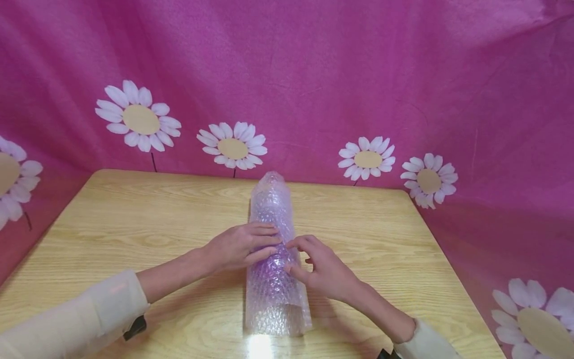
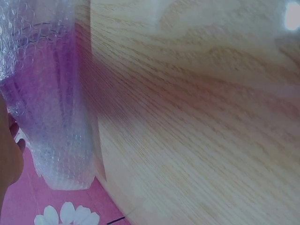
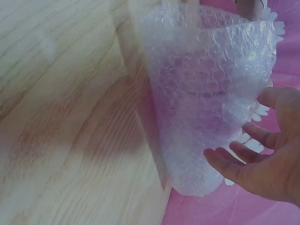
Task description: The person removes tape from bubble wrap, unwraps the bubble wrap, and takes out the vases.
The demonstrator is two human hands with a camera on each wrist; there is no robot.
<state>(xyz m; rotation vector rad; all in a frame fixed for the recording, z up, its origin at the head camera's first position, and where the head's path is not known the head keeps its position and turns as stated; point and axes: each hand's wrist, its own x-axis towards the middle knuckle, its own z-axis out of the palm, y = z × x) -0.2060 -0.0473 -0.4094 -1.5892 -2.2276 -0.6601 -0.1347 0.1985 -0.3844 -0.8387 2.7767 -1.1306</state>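
A long roll of clear bubble wrap [image 1: 273, 289] lies on the wooden table, pointing away from me. Something purple shows through its layers, but its kind cannot be made out. My left hand [image 1: 246, 245] rests on top of the roll with its fingers laid across it. On the other side, my right hand [image 1: 329, 269] is at the roll's right edge, thumb and fingers spread and slightly bent. In the right wrist view, the fingers [image 3: 225, 161] of that hand are loosely spread beside the wrap. Only a sliver of my left hand [image 2: 10, 159] appears in the left wrist view.
The light wooden table [image 1: 148, 219] has rounded far corners. A pink cloth [image 1: 305, 75] printed with white daisies hangs behind it and along both sides. The far end of the roll reaches the table's back edge.
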